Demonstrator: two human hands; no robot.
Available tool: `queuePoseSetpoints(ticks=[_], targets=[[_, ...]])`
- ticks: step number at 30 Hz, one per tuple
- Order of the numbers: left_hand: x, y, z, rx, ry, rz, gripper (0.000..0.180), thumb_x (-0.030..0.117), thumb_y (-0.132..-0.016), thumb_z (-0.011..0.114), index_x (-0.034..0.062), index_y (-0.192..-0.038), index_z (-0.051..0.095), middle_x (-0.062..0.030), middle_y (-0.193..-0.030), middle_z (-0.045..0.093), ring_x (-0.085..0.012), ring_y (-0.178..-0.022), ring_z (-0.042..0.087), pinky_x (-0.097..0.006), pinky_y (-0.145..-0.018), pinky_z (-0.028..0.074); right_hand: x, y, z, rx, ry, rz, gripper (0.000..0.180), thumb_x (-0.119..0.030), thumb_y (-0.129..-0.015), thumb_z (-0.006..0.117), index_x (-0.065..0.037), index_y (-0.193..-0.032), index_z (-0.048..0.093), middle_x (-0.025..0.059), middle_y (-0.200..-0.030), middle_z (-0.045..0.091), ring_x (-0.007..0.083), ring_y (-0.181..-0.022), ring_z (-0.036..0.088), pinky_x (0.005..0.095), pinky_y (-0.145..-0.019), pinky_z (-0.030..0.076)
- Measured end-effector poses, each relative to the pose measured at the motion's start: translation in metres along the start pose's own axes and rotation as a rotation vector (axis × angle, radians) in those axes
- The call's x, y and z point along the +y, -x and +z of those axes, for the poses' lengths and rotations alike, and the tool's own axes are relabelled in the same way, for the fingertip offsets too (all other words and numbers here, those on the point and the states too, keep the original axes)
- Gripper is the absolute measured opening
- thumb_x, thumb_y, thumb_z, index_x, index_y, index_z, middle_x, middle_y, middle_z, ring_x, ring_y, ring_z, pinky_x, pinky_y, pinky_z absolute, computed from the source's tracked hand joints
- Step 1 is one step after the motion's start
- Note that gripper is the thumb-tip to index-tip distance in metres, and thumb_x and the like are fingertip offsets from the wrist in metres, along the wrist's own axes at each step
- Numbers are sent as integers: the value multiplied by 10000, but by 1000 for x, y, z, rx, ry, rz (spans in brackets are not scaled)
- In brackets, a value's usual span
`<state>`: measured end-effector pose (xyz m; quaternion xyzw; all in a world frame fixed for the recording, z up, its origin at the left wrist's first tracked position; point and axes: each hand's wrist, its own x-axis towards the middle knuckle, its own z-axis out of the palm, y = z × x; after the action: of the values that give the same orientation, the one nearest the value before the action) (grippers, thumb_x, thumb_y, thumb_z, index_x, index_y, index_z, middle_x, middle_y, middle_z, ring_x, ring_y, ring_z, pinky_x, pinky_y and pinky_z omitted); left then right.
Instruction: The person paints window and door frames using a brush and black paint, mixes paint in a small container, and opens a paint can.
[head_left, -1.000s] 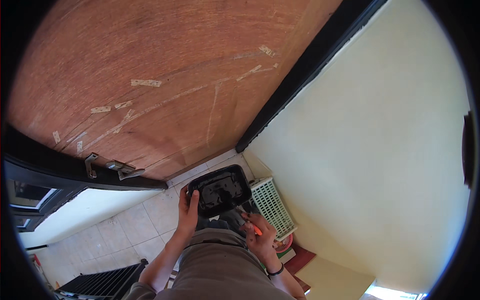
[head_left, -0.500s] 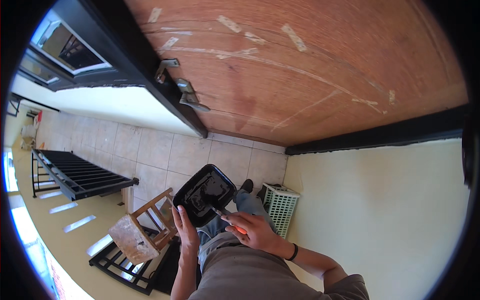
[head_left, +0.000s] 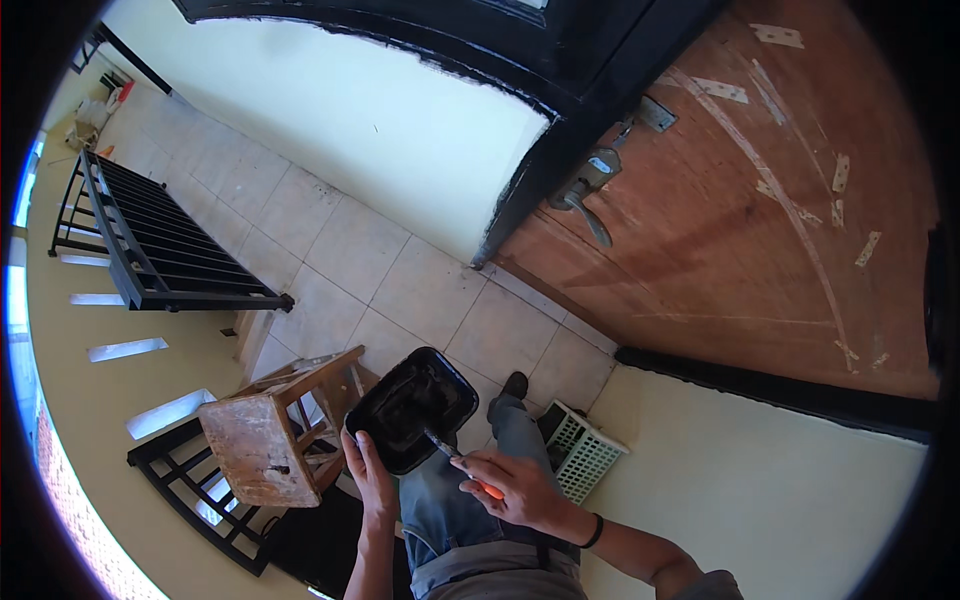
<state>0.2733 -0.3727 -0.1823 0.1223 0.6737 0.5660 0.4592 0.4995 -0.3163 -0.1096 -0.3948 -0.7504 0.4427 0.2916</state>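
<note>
Since the earlier frame the view has swung round: the bare brown wooden door (head_left: 730, 220) now sits at the upper right instead of across the top, and the worn, paint-spotted wooden stool (head_left: 255, 450) shows more of its seat. The tray and both hands stay close together in front of the body, with the tool's tip lying further inside the tray.

The rectangular black plastic tray (head_left: 388, 380) is held out over the person's legs and the tiled floor. The left hand (head_left: 373, 482) has its grip closed on the tray's near left side, thumb along the rim. The right hand (head_left: 520, 490) has its grip wrapped round the slim orange-handled brush (head_left: 441, 443), whose tip reaches into the tray; its bristles are lost against the black.

As for progress, the black wooden door frame (head_left: 525, 170) looks covered along the part in view, with a ragged dark edge against the pale painted wall (head_left: 370, 130). The door panel carries no such coat, only strips of patterned tape and pale streaks. Dark, wet-looking matter lines the tray, so the supply seems not used up. Whether the frame needs more cannot be told from here.
</note>
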Motion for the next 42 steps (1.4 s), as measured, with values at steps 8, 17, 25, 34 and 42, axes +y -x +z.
queuePoseSetpoints(ticks=[8, 17, 25, 34, 42], targets=[[-104, -141, 47, -155, -103, 65, 413, 319, -1182, 446, 18, -1462, 482, -48, -1301, 602, -107, -1205, 526, -277, -1095, 405, 162, -43, 30, -8, 114, 49, 409, -114, -909, 833, -32, -1283, 689, 105, -1134, 739, 258, -838, 763, 346, -698, 624], [-284, -311, 94, -341, -71, -24, 453, 348, -1149, 549, 46, -1478, 476, -68, -1272, 626, -103, -1176, 554, -268, -1038, 453, 417, -66, 97, 85, 99, 98, 274, -125, -981, 768, -19, -1228, 715, 143, -1050, 771, 275, -798, 765, 317, -682, 609], [-394, -458, 98, -511, -181, 51, 488, 429, -1145, 534, 54, -1456, 514, -53, -1142, 685, -82, -1039, 615, -248, -906, 499, 594, -83, 148, 204, -281, 187, 354, -218, -1138, 540, 96, -1231, 673, 217, -1112, 741, 213, -743, 769, 303, -690, 617], [-505, -528, 113, -697, -159, 10, 503, 484, -1131, 539, 67, -1412, 532, -35, -1080, 700, -64, -928, 628, -259, -811, 507, 737, -62, 188, 540, -841, 471, 554, -458, -1167, 418, 45, -1272, 625, 192, -943, 753, 184, -605, 686, 335, -573, 577], [-528, -512, 115, -713, -179, -56, 436, 484, -1138, 518, 103, -1346, 557, 7, -1072, 719, -40, -885, 684, -247, -753, 561, 732, -35, 197, 603, -853, 506, 539, -466, -1150, 474, 32, -1290, 624, 170, -964, 763, 174, -652, 703, 347, -617, 599]])
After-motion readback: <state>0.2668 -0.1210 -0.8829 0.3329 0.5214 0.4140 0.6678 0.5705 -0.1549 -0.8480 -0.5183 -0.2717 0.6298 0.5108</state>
